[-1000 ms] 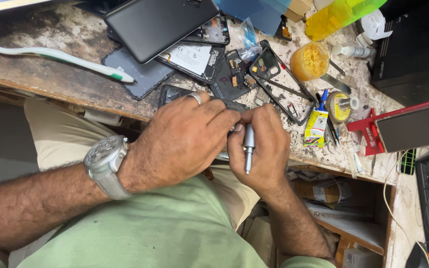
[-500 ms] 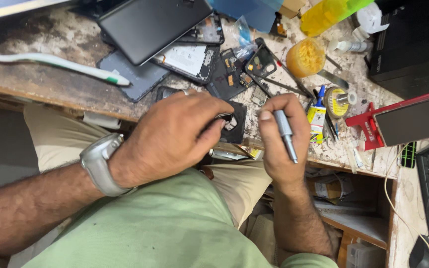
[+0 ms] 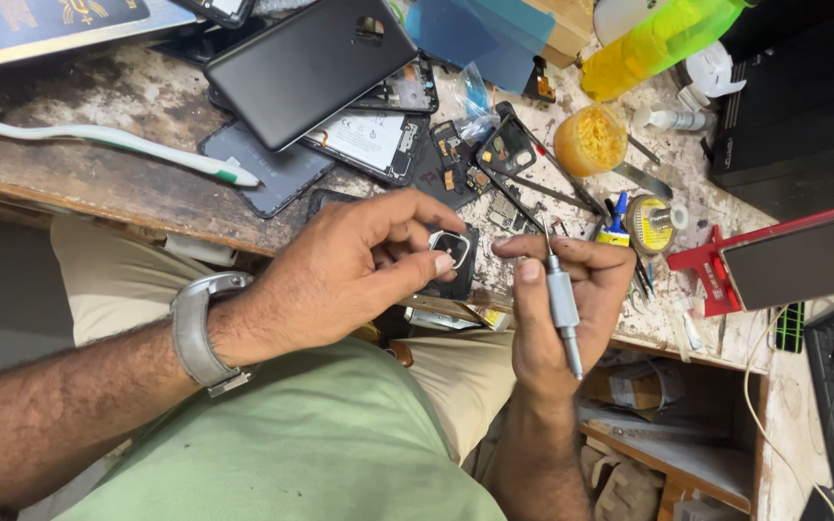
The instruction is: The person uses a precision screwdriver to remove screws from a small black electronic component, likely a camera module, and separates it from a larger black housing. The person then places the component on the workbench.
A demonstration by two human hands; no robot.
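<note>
In the middle of the frame, the left hand [image 3: 340,275] pinches one small black phone part [image 3: 453,259] while the right hand [image 3: 557,309] is closed around one grey screwdriver [image 3: 562,304].

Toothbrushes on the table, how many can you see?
1. The white and green toothbrush lies along the left side of the workbench, beside the dark phone parts. Others may be hidden under the clutter.

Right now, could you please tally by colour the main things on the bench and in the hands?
Black: 2, phone back cover and small black part
Yellow: 2, bottle and round tub
Silver: 1, screwdriver
White: 1, toothbrush
Total: 6
</note>
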